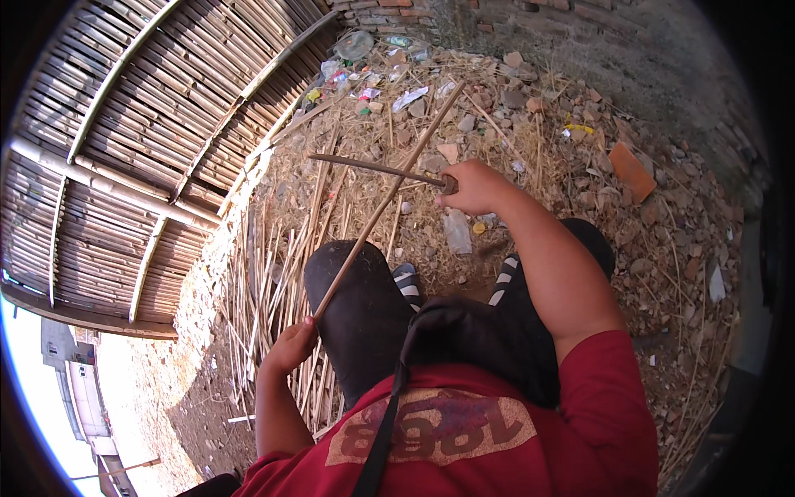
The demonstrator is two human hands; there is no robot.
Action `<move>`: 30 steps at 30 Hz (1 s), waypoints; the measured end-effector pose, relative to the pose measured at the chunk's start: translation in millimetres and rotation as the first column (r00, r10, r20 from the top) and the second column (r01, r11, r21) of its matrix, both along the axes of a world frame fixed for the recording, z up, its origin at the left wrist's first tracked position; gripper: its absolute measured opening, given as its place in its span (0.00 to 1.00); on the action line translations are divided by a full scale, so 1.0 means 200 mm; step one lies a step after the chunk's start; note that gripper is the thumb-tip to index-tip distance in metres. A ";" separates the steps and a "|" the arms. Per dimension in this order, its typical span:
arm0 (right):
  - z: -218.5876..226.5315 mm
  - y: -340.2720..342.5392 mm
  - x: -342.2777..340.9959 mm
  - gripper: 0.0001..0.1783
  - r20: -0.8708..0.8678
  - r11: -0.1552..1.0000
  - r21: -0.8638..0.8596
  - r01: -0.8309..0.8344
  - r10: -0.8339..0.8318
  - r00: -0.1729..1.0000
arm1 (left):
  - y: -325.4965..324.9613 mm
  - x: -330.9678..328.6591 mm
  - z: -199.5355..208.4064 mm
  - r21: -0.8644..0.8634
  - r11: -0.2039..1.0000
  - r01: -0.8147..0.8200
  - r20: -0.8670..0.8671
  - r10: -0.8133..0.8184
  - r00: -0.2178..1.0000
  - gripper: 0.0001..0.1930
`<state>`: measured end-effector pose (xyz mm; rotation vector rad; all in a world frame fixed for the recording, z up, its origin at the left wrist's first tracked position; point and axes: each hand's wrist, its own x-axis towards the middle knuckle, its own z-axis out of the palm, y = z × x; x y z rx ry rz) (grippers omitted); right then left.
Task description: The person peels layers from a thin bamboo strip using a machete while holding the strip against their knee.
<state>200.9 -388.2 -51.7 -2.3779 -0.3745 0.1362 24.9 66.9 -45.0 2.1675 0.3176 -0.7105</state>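
In the head view, the left grip (290, 347) pinched the lower end of a long stick (364, 238), which slanted up past the left knee. The right grip (477, 189) held a dark blade (364, 165) across it, fingers hiding its butt. A clear plastic wrapper's (457, 231) contents were indistinct.
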 end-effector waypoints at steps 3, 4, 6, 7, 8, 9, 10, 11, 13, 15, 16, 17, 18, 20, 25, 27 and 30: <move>0.00 -0.01 0.01 0.22 0.007 1.000 0.020 0.011 -0.011 1.000 | 0.03 -0.03 0.00 -0.023 0.999 0.037 -0.010 -0.037 0.999 0.29; 0.00 -0.02 0.01 0.22 0.014 1.000 0.023 0.016 -0.017 1.000 | 0.04 -0.04 0.00 0.000 0.999 0.032 0.006 -0.032 0.999 0.29; 0.03 -0.02 0.00 0.21 0.011 0.999 -0.032 -0.010 0.011 1.000 | 0.06 -0.07 -0.02 0.048 0.999 0.016 0.037 -0.018 0.999 0.30; 0.05 -0.02 0.00 0.20 0.008 0.998 -0.059 -0.026 0.027 1.000 | 0.07 -0.09 -0.03 0.107 0.994 0.026 0.092 -0.036 0.995 0.29; 0.08 -0.03 -0.01 0.19 -0.018 0.995 -0.095 -0.009 0.008 1.000 | 0.06 -0.11 -0.03 0.167 0.985 0.032 0.144 -0.056 0.988 0.29; 0.10 -0.04 -0.02 0.17 -0.047 0.991 -0.134 0.010 -0.016 0.999 | 0.05 -0.12 -0.04 0.224 0.974 0.039 0.193 -0.083 0.978 0.28; 0.12 -0.04 -0.02 0.16 -0.074 0.985 -0.173 0.027 -0.041 0.996 | 0.03 -0.12 -0.05 0.232 0.972 0.041 0.224 -0.094 0.970 0.28; 0.12 -0.03 -0.03 0.15 -0.033 0.983 -0.183 0.019 -0.026 0.999 | 0.01 -0.12 -0.05 0.240 0.970 0.043 0.255 -0.105 0.961 0.27; 0.12 0.01 -0.06 0.15 0.052 0.979 -0.203 -0.003 0.014 0.999 | 0.00 -0.14 -0.07 0.206 0.978 0.024 0.297 -0.085 0.951 0.26; 0.13 0.00 -0.05 0.15 -0.017 0.977 -0.196 -0.088 0.086 0.996 | -0.01 -0.15 -0.07 0.245 0.969 0.042 0.355 -0.130 0.926 0.26; 0.13 0.00 -0.05 0.15 -0.055 0.973 -0.191 -0.128 0.120 0.991 | -0.03 -0.15 -0.07 0.264 0.963 0.053 0.381 -0.155 0.912 0.26; 0.08 -0.03 -0.02 0.15 -0.115 0.987 -0.139 -0.075 0.059 0.992 | -0.05 -0.13 -0.08 0.263 0.964 0.045 0.395 -0.150 0.906 0.27; 0.02 -0.07 0.03 0.16 -0.167 0.996 -0.090 -0.018 0.002 0.986 | -0.03 -0.13 -0.11 0.188 0.982 0.014 0.385 -0.086 0.919 0.28; -0.01 -0.09 0.07 0.15 -0.179 0.996 -0.070 0.050 -0.062 0.982 | -0.06 -0.12 -0.08 0.230 0.973 -0.015 0.362 -0.071 0.930 0.29; 0.10 0.01 -0.02 0.15 -0.069 0.972 -0.217 -0.090 0.077 0.995 | -0.04 -0.15 -0.08 0.427 0.904 0.019 0.429 -0.221 0.876 0.27; 0.12 -0.02 -0.02 0.14 -0.110 0.967 -0.236 -0.097 0.072 0.991 | -0.08 -0.14 -0.02 0.495 0.868 0.031 0.449 -0.286 0.846 0.24; 0.09 -0.10 0.03 0.15 -0.208 0.985 -0.158 0.070 -0.103 0.973 | -0.09 -0.12 -0.05 0.578 0.816 -0.013 0.490 -0.334 0.805 0.24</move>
